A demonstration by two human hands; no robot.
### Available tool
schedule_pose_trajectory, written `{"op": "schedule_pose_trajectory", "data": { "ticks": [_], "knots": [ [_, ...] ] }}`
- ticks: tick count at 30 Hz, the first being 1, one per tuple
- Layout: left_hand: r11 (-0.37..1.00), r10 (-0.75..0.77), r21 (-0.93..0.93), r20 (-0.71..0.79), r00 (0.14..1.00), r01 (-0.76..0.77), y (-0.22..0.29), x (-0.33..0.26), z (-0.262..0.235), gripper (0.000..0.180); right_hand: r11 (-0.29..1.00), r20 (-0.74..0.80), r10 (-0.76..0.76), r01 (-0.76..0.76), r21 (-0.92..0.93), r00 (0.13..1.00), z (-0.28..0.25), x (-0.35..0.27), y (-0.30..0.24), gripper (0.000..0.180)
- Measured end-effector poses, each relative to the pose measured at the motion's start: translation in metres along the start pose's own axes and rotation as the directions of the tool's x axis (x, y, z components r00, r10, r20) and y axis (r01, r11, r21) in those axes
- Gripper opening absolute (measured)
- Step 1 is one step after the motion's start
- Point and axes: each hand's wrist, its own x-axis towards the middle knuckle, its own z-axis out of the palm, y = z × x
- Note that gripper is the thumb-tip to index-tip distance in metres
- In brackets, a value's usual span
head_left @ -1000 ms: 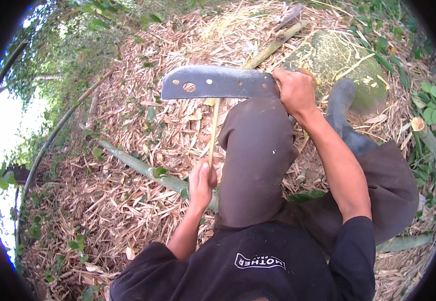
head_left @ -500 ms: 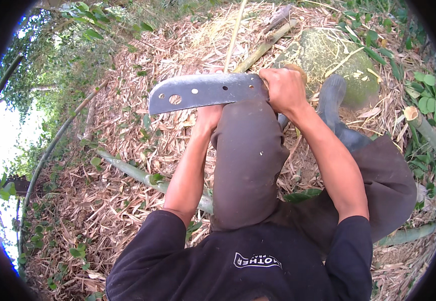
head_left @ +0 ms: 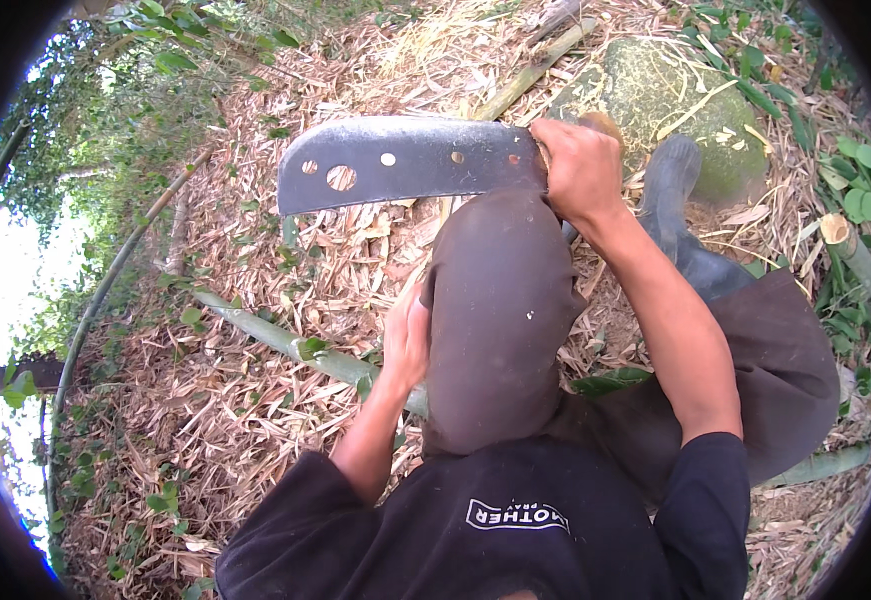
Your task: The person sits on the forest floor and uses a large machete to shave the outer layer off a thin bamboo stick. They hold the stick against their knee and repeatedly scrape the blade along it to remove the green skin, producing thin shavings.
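Best handling: hold knife (head_left: 405, 165) steady at knee (head_left: 503, 270), no wobble, left hand (head_left: 408, 335) well clear of its edge, any stroke slow and even. Knife lies sideways at far end of knee, seemingly braced there, tip to left. Right hand (head_left: 583, 172): grip clamped round handle (head_left: 601, 124). Left hand: just beside knee, fingers partly hidden; cannot tell whether grip is apart, together or holding anything.

Litter-strewn ground (head_left: 245, 410), mossy boulder (head_left: 680, 95), green foliage (head_left: 145, 110), bright daylight (head_left: 20, 270) at left
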Motion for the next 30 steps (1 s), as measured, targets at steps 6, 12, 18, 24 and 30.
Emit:
{"op": "schedule_pose_trajectory", "data": {
  "ticks": [6, 12, 18, 24, 30],
  "knots": [
    [0.869, -0.464, -0.196, -0.004, 0.886, 0.455, 0.010, -0.053, -0.022, 0.038, 0.999, 0.070, 0.037, -0.037, -0.007, 0.997, 0.002, 0.000, -0.007, 0.016],
    [0.805, 0.377, 0.538, -0.136, 0.916, -0.251, -0.028, 0.079, 0.006, 0.028, 0.999, 0.060, -0.039, 0.038, 0.016, 0.997, 0.009, 0.007, -0.009, 0.016],
    [0.966, 0.115, 0.227, 0.065, 0.991, -0.127, -0.003, 0.151, 0.014, 0.024, 0.999, 0.048, -0.039, 0.039, 0.014, 0.998, 0.003, 0.005, -0.004, 0.014],
    [0.966, 0.035, 0.255, 0.054, 0.998, -0.047, 0.002, 0.145, 0.009, 0.024, 0.996, 0.009, -0.083, 0.083, -0.014, 0.996, 0.002, 0.010, -0.005, 0.014],
    [0.964, 0.016, 0.261, 0.091, 0.996, -0.039, -0.008, 0.071, -0.002, 0.029, 0.999, -0.009, 0.015, -0.015, 0.048, 1.000, 0.009, -0.001, -0.001, 0.014]
  ]
}}
